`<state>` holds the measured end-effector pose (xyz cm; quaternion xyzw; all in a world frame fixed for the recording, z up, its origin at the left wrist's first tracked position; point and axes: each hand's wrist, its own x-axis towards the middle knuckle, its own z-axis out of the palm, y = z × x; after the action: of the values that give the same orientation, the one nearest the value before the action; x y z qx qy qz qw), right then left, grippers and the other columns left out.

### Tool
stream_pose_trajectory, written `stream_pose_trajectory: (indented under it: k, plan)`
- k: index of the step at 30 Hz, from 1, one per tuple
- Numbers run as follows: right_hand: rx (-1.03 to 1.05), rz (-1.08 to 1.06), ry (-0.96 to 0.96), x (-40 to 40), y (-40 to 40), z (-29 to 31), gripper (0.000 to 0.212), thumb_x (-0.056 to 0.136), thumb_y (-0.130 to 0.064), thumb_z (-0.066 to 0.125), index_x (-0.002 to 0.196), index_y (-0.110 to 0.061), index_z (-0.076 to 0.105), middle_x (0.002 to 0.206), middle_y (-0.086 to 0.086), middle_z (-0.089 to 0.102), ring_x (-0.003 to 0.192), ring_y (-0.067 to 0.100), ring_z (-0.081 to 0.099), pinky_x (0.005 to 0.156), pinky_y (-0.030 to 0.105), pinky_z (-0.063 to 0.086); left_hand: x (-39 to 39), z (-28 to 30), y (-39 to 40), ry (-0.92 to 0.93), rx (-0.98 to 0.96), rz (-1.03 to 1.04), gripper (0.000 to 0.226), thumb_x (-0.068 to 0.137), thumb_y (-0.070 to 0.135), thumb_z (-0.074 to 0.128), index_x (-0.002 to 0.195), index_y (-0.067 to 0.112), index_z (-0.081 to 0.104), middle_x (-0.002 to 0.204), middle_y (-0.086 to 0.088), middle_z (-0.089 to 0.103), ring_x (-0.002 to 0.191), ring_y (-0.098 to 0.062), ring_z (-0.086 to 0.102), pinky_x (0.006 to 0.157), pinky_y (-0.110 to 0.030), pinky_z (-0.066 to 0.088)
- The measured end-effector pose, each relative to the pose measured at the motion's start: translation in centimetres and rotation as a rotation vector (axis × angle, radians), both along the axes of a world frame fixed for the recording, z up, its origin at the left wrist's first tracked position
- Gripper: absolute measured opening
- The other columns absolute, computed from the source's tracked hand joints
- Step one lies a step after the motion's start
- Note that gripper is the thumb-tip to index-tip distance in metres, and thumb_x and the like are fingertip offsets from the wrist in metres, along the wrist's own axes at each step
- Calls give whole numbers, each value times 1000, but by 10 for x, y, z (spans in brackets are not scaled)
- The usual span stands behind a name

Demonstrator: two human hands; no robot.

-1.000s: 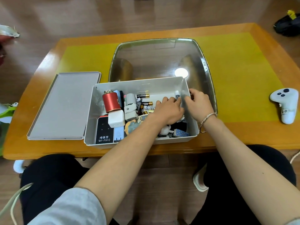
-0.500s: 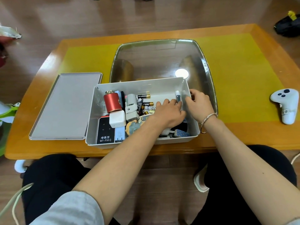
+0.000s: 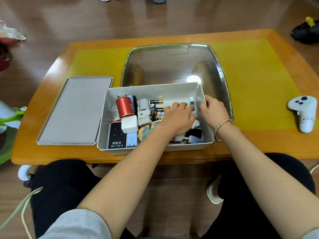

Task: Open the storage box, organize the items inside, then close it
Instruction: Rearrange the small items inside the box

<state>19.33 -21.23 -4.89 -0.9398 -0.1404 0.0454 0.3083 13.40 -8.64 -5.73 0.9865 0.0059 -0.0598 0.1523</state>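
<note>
Inside the open storage box [image 3: 203,135], both hands work: left [image 3: 177,118] spread flat, right [image 3: 214,109] unclear.

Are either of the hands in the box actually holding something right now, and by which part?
The left hand touches a small white-capped tube by its lower end; a full grip cannot be told. The right hand curls at the storage box right wall; its hold is unclear.

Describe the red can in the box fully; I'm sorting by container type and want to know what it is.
The red can is a small cylinder with a matte red body, seemingly metal, and a gold-coloured knurled cap that looks closed. It lies tilted in the left part of the open storage box, cap toward the far wall. Its lower end rests against a white charger cube; a dark pen lies along its right side. Neither hand touches it.
</note>
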Motion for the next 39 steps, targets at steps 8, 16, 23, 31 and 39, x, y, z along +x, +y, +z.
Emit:
stream_pose_trajectory:
  k: [8, 16, 23, 31, 39]
  plan:
    - [-112, -17, -47, -8, 4, 4, 26, 97, -19, 38, 116, -8, 53, 100, 20, 64, 87, 40, 59, 77, 45, 50, -42, 24, 43, -238, -55, 176, 42, 98, 28, 43, 140, 20, 43, 148, -1, 37, 137, -22, 26, 111, -42, 21]
    - [-158, -36, -112, -14, 4, 4, 26, 94, -12, 44, 118, -5, 51, 114, 21, 57, 93, 37, 55, 75, 38, 42, -89, 29, 96, -550, -68, 492, 33, 88, 6, 53, 120, 14, 59, 134, -6, 51, 125, -28, 39, 100, -44, 32]
    - [-166, 186, -253, -26, 17, 20, 32, 88, -15, 57, 120, -14, 59, 118, 10, 61, 111, 29, 53, 93, 37, 42, -112, 16, 132, -436, -38, 696, 54, 86, 7, 55, 138, 12, 41, 144, -13, 37, 131, -34, 34, 102, -50, 33]
    - [-752, 458, 52, -48, 31, 18, 31, 85, -12, 57, 116, -18, 57, 113, 10, 56, 93, 29, 60, 81, 37, 54, -118, 3, 144, -173, -167, 755, 71, 89, 2, 56, 148, 21, 22, 142, -11, 42, 119, -33, 52, 87, -46, 50]
    - [-393, 397, -12, -40, 21, 18, 24, 89, -16, 56, 112, -21, 63, 97, 11, 67, 79, 22, 57, 70, 27, 45, -118, -2, 145, -178, -134, 773, 75, 88, 0, 56, 148, 26, 19, 138, -12, 44, 111, -33, 57, 80, -45, 52]
